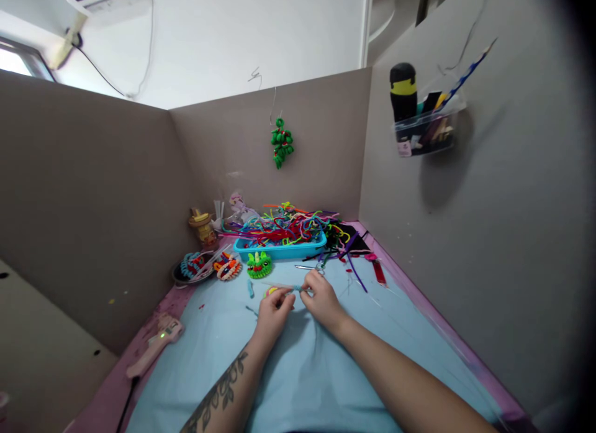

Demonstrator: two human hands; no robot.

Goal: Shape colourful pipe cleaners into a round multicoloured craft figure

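Observation:
Above the blue cloth, my two hands are close together. A short light blue fuzzy piece, like pipe cleaner (297, 288), spans the gap between my fingertips. My right hand (322, 301) pinches its right end between thumb and fingers. My left hand (274, 310) has bent fingers at the other end, beside a thin pale strand or stick pointing left. Partly behind the left fingers lies a small yellow and pink round thing (270, 291). Left of it rests a loose blue pipe-cleaner piece (250, 288). Scissors (307, 268) lie beyond my right hand.
A blue tray (279, 253) heaped with colourful pipe cleaners stands at the back. In front sits a green fuzzy animal head (259, 265), with an orange one (228, 267) beside it. A pink glue gun (156, 346) lies left. Grey partitions (465, 234) enclose the table.

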